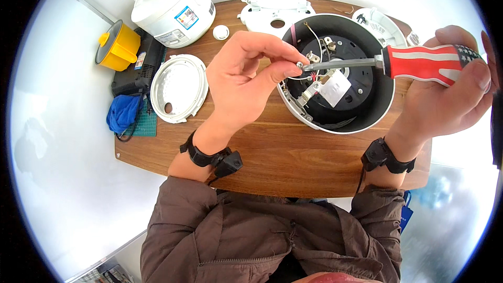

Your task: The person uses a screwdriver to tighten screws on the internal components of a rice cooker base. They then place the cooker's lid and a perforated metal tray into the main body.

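My right hand (445, 86) is closed around the handle of a screwdriver (422, 63), which is red and white with a dark starred end. Its metal shaft points left, and the tip meets the fingertips of my left hand (241, 76). Thumb and forefinger of that hand pinch a small metal screw (299, 65) at the tip. Just below and behind lies the upturned rice cooker body (385, 107), its dark inside showing wires, metal brackets and a white square piece (336, 88). The pinching fingertips are over its left rim.
On the wooden table (293, 162) are a white rice cooker (175, 13), a round white lid part (179, 86), a white plastic panel (275, 13) and a white cover (380, 23). A yellow container (119, 47), black case (137, 73) and blue cloth (123, 112) stand at the left.
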The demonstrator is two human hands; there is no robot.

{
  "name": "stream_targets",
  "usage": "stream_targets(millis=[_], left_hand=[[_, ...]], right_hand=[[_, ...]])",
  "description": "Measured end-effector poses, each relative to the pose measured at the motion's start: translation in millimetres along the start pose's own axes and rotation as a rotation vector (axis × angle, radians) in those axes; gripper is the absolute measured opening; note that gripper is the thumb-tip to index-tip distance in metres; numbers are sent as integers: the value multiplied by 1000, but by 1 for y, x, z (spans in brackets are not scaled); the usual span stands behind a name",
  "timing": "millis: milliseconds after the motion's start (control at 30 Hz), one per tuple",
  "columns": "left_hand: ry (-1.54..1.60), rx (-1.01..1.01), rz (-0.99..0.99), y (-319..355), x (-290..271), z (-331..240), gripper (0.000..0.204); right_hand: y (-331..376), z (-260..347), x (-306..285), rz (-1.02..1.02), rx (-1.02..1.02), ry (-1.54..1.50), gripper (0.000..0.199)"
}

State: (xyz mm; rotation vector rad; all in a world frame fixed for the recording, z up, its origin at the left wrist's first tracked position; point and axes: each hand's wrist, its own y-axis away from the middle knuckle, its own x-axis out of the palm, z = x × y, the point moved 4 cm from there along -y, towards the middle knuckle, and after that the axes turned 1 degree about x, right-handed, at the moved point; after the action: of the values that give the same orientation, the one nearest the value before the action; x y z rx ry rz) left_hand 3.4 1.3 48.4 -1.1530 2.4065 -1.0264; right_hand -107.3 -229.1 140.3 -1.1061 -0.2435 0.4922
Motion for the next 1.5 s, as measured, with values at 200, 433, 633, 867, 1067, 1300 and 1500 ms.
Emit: stream_targets(millis=[200, 433, 633, 867, 1067, 1300, 1500], left_hand=[[-70, 26, -20, 2, -1, 3, 32], [-167, 78, -6, 0, -5, 2, 33], [-121, 51, -6, 2, -3, 4, 34], [-118, 30, -9, 2, -5, 4, 34], [-170, 37, -28, 1, -4, 4, 29], [-858, 33, -49, -14, -38, 12, 13], [-1291, -372, 251, 13, -127, 94, 13]], right_hand=[[4, -1, 3, -6, -17, 1, 47], [7, -6, 8, -6, -34, 17, 45], [7, -8, 9, -16, -41, 20, 44], [8, -11, 9, -19, -44, 26, 42], [8, -11, 10, -26, -46, 31, 41], [4, -15, 4, -49, -43, 59, 40], [-5, -27, -9, -103, -6, 124, 39]])
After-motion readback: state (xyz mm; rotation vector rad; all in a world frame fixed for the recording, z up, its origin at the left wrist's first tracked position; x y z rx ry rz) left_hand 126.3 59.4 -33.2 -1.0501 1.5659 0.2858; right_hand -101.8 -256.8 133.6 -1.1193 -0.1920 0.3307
